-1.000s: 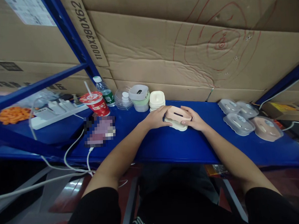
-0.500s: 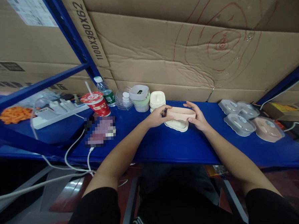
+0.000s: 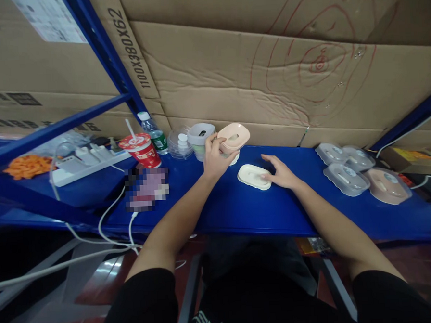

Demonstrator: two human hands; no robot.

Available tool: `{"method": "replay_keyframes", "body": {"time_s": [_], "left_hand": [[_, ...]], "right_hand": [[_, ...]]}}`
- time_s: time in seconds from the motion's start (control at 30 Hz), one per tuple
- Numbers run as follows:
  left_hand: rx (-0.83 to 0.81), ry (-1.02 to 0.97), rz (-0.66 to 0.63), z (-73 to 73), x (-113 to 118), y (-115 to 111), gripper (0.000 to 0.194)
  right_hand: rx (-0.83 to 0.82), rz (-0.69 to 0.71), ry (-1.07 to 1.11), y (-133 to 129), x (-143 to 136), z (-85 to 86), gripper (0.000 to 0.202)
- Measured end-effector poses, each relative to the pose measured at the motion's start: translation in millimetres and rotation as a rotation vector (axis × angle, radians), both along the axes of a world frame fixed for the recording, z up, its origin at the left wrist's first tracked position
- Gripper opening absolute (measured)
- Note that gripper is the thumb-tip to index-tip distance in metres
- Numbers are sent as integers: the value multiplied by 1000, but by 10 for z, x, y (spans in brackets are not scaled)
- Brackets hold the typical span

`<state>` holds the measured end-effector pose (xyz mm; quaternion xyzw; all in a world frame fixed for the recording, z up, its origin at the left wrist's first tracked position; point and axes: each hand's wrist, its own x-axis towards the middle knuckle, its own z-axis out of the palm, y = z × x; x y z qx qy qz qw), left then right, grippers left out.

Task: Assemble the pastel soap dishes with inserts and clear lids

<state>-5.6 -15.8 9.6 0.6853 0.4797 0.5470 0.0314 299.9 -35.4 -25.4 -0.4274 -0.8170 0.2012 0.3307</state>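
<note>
My left hand [image 3: 217,156] grips a pink container [image 3: 235,136] with an oval opening, held tilted over the stack of cream pieces, which it mostly hides. Just left of it stand stacked grey and green containers [image 3: 201,133]. My right hand [image 3: 281,172] has its fingers apart, the thumb by the right end of a cream oval piece [image 3: 253,175] lying on the blue table [image 3: 257,212].
Clear lidded containers [image 3: 346,178] and a pink one [image 3: 388,186] sit at the right. On the left are a red cup [image 3: 142,151], a bottle [image 3: 156,135], clear round lids [image 3: 179,143], a power strip [image 3: 93,165] and cables. Cardboard [image 3: 214,75] stands behind.
The pink container has moved left and up in my left hand and turned to show its opening. My right hand has let go of it, and the cream oval piece is now uncovered.
</note>
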Motion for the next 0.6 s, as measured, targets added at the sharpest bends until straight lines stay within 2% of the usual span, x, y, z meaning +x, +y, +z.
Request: {"method": "replay_keyframes", "body": {"time_s": [0.07, 0.13, 0.27, 0.37, 0.47, 0.6], "left_hand": [[17, 18, 30, 28, -40, 10, 59], [51, 27, 115, 99, -153, 27, 60], [115, -35, 382, 282, -572, 110, 65], [129, -134, 499, 328, -875, 196, 66], [88, -197, 526, 282, -990, 272, 66], [20, -165, 462, 210, -857, 356, 71]], "right_hand": [[0, 49, -91, -11, -9, -5, 97], [-16, 85, -156, -16, -7, -8, 99], [-67, 132, -244, -4, 23, -3, 100], [-87, 159, -282, 8, 40, 2, 102], [-105, 168, -306, 13, 44, -2, 106], [-137, 167, -317, 15, 52, -5, 108]]}}
